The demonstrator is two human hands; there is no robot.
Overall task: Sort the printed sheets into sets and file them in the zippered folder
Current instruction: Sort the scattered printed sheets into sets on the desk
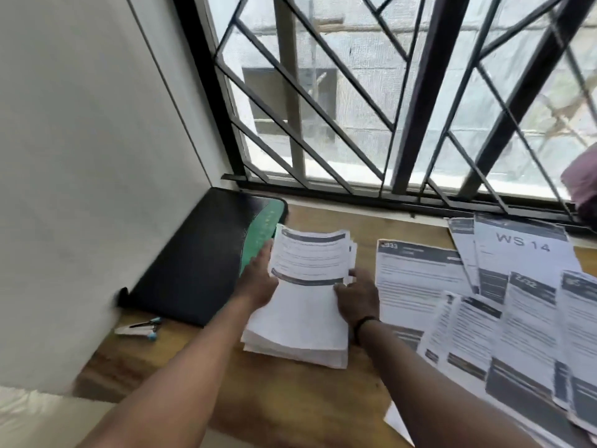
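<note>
A thick stack of printed sheets (300,321) lies on the wooden desk (290,402), its top sheets lifted at the far end. My left hand (258,279) holds the stack's left edge, fingers under the raised sheets. My right hand (358,295) grips the right edge, thumb on top. The black zippered folder (193,257) with a green band lies closed at the left, against the wall. Several printed sheets (504,312) are spread out to the right, one headed "WS 14" (523,244).
A stapler (139,328) with blue ends lies by the wall in front of the folder. A barred window (371,108) runs along the desk's far edge. A pink cloth (581,182) sits on the sill at far right.
</note>
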